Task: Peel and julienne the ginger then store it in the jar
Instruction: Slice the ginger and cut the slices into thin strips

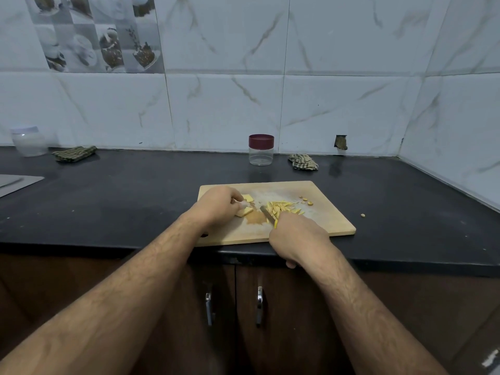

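Ginger slices [244, 204]: flat, pale yellow, stacked at the left of the wooden cutting board [324, 226]. Ginger strips [284, 207]: thin yellow juliennes, loosely heaped mid-board, right of the slices. Jar [261, 150]: clear, upright, maroon lid on, standing behind the board near the wall.

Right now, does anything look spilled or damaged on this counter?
Yes. One ginger bit lies off the cutting board on the counter, and the wall tile behind has a broken hole.
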Available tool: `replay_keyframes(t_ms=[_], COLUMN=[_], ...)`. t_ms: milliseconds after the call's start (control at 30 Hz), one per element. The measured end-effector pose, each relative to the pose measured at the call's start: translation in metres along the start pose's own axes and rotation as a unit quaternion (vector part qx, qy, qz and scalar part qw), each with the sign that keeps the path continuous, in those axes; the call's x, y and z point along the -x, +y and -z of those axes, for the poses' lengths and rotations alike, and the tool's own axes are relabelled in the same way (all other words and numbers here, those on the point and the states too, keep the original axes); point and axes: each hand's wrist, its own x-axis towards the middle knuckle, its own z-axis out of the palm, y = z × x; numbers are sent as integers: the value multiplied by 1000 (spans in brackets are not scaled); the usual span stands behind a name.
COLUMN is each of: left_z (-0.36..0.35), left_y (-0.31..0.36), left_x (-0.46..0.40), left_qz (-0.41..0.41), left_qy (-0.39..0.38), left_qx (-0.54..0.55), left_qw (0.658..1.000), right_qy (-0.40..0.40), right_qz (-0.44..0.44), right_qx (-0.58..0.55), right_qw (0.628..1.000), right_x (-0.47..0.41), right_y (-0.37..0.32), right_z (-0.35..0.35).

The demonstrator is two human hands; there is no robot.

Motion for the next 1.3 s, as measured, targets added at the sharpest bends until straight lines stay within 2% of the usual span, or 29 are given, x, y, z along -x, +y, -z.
replay_keyframes(t_ms=[133,300,467,600,900,1300], left_z=[-1,-5,-4,-4,-4,-12], left_y=[5,13,12,7,8,5], left_x=[0,0,-1,-4,-10,-6], left_qz=[13,26,30,20,2,-48], left_qy=[-25,-25,-57,-101,-109,-59], left_qx=[-3,72,133,122,64,15], left_qw=[1000,997,989,987,992,997], right_qy=[-5,-3,2,4,13,43], right_qz=[0,-3,-1,-3,-4,30], right_qx=[-1,-8,2,9,28,1], right_qw=[1000,1000,1000,1000,1000,999], right_x=[-3,-10,-11,-11,-12,-19], right_y=[-1,-2,0,-2,-8,-5], right_z=[-3,-8,-5,-5,-10,-18])
